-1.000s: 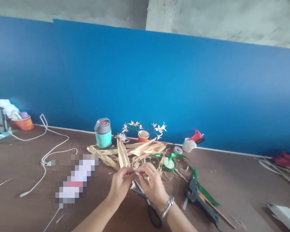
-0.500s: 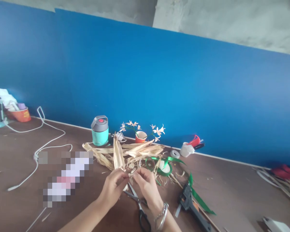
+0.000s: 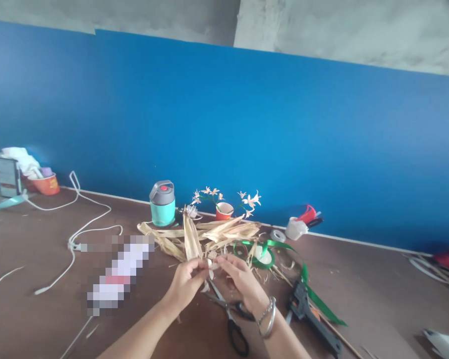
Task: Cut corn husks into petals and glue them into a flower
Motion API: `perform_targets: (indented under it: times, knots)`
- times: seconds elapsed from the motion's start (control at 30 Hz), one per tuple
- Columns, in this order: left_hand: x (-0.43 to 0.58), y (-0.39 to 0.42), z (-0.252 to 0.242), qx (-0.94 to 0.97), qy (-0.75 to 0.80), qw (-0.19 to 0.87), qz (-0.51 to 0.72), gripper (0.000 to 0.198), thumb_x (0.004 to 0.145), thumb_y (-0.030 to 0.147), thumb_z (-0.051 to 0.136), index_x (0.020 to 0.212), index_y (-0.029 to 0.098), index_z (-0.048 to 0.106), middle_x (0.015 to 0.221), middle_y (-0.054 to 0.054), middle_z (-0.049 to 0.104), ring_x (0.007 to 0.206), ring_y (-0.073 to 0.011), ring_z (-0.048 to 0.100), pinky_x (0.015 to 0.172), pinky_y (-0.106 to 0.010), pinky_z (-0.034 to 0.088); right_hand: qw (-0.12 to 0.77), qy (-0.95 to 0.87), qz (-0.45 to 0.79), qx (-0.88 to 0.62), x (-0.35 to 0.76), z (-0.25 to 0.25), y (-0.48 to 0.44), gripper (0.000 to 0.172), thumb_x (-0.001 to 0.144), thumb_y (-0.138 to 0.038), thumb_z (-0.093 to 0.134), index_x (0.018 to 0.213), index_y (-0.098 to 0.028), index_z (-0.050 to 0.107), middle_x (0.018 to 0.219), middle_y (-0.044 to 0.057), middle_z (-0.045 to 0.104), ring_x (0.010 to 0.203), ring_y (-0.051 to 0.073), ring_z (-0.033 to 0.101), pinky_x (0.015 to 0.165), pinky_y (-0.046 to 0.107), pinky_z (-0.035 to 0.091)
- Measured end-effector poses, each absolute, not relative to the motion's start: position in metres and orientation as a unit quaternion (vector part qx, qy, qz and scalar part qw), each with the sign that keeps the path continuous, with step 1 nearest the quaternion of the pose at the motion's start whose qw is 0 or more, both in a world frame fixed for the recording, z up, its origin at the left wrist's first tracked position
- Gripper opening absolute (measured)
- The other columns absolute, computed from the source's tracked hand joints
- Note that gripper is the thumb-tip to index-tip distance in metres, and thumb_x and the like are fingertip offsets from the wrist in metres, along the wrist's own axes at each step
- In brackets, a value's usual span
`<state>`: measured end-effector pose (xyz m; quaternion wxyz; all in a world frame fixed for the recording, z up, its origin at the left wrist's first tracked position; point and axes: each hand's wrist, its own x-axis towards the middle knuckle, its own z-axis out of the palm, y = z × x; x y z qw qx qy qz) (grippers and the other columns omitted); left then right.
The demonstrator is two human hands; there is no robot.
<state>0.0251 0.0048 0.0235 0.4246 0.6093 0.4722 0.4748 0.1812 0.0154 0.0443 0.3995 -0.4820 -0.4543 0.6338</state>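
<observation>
My left hand (image 3: 189, 280) pinches a small pale piece of dried husk (image 3: 211, 269) between thumb and forefinger. Close on its right, my right hand (image 3: 240, 280), with bracelets at the wrist, has its fingertips closed on the same small piece. Beneath the hands, scissors (image 3: 230, 315) with black handles lie on the brown table, blades partly spread. Just beyond lie long dried corn husks (image 3: 230, 232); one husk (image 3: 191, 234) points up behind my left hand. Green ribbon (image 3: 271, 257) curls to the right of the husks.
A black glue gun (image 3: 310, 316) lies at the right beside a thin stick. Behind the husks stand a turquoise flask (image 3: 162, 207) and a paper cup (image 3: 224, 212) with small pale flowers (image 3: 251, 199). A white cable (image 3: 75, 234) runs over the left side. A blue panel (image 3: 247, 124) backs the table.
The view has shifted, so the table things appear a little farther right. My right hand's fingers have straightened somewhat, and both hands stay together at the small piece.
</observation>
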Motion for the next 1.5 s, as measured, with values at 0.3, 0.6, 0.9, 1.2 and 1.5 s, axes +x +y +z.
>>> perform_targets:
  times: [0.3, 0.6, 0.9, 1.2, 1.5]
  knots:
    - [0.028, 0.002, 0.028, 0.666, 0.404, 0.470, 0.415, 0.014, 0.074, 0.023, 0.057, 0.063, 0.015, 0.063, 0.062, 0.000, 0.062, 0.063, -0.0143, 0.055, 0.061, -0.023, 0.041, 0.371, -0.540, 0.635, -0.409, 0.192, 0.049, 0.015, 0.026, 0.066, -0.035, 0.071, 0.061, -0.013, 0.059, 0.064, -0.002, 0.052, 0.051, 0.004, 0.038, 0.045, 0.018, 0.024]
    - [0.029, 0.000, 0.025, 0.670, 0.418, 0.438, 0.430, 0.013, 0.074, 0.023, 0.059, 0.063, 0.017, 0.063, 0.063, 0.000, 0.063, 0.063, -0.0148, 0.058, 0.063, -0.023, 0.044, 0.393, -0.498, 0.619, -0.463, 0.186, 0.047, 0.014, 0.032, 0.066, -0.044, 0.068, 0.069, -0.014, 0.058, 0.053, -0.005, 0.048, 0.042, 0.004, 0.036, 0.039, 0.017, 0.022]
    - [0.024, 0.010, 0.020, 0.597, 0.510, 0.363, 0.501, 0.017, 0.073, 0.033, 0.059, 0.071, 0.017, 0.063, 0.069, 0.000, 0.066, 0.064, -0.0166, 0.060, 0.061, -0.024, 0.046, 0.522, -0.503, 0.495, -0.479, 0.190, 0.043, 0.022, 0.032, 0.067, -0.033, 0.066, 0.094, -0.017, 0.061, 0.069, 0.000, 0.060, 0.055, 0.010, 0.050, 0.048, 0.020, 0.037]
    - [0.031, 0.008, 0.030, 0.628, 0.450, 0.394, 0.498, 0.012, 0.072, 0.030, 0.063, 0.074, 0.018, 0.065, 0.080, -0.003, 0.067, 0.080, -0.0196, 0.062, 0.075, -0.027, 0.046, 0.445, -0.511, 0.559, -0.479, 0.183, 0.057, 0.008, 0.032, 0.074, -0.048, 0.060, 0.071, -0.016, 0.061, 0.054, -0.004, 0.050, 0.043, 0.005, 0.034, 0.038, 0.017, 0.022]
    - [0.034, 0.010, 0.037, 0.629, 0.475, 0.397, 0.469, 0.016, 0.076, 0.029, 0.056, 0.070, 0.016, 0.064, 0.070, -0.001, 0.063, 0.072, -0.0179, 0.059, 0.068, -0.025, 0.046, 0.468, -0.511, 0.550, -0.467, 0.185, 0.058, 0.011, 0.035, 0.074, -0.050, 0.061, 0.071, -0.015, 0.060, 0.050, -0.005, 0.050, 0.039, 0.005, 0.034, 0.037, 0.019, 0.023]
